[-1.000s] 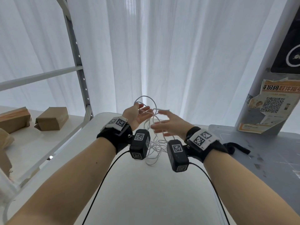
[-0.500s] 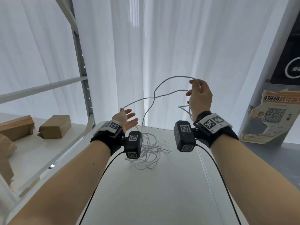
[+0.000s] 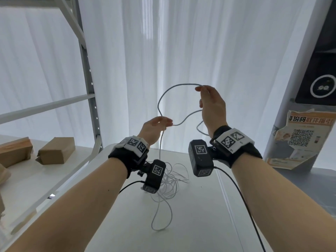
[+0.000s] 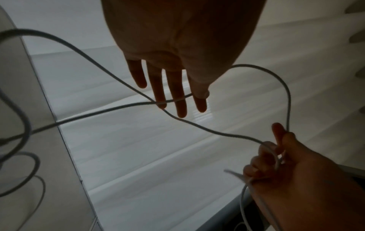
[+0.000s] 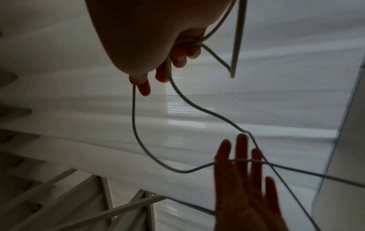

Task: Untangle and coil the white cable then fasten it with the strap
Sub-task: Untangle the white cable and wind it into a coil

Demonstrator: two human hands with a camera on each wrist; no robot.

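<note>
The white cable lies partly as a tangled pile (image 3: 171, 180) on the white table (image 3: 190, 224). A loop of it is lifted in the air between my hands. My right hand (image 3: 200, 88) is raised and pinches the top of the loop, with more strands gripped in its curled fingers (image 4: 276, 153). My left hand (image 3: 163, 122) sits lower and to the left. Its fingers (image 4: 173, 100) are straight and a strand (image 5: 242, 159) lies across them. From there the cable drops to the pile. No strap shows.
Brown cardboard boxes (image 3: 56, 151) sit on the low shelf at the left, beside a grey metal rack upright (image 3: 89, 88). A white curtain hangs behind the table. At the right stands a pillar with a torn QR poster (image 3: 300, 139).
A second ago both hands were close together low over the pile. My right hand has pulled a length of cable upward, and my left hand has risen so that the strand now lies across its fingers.
</note>
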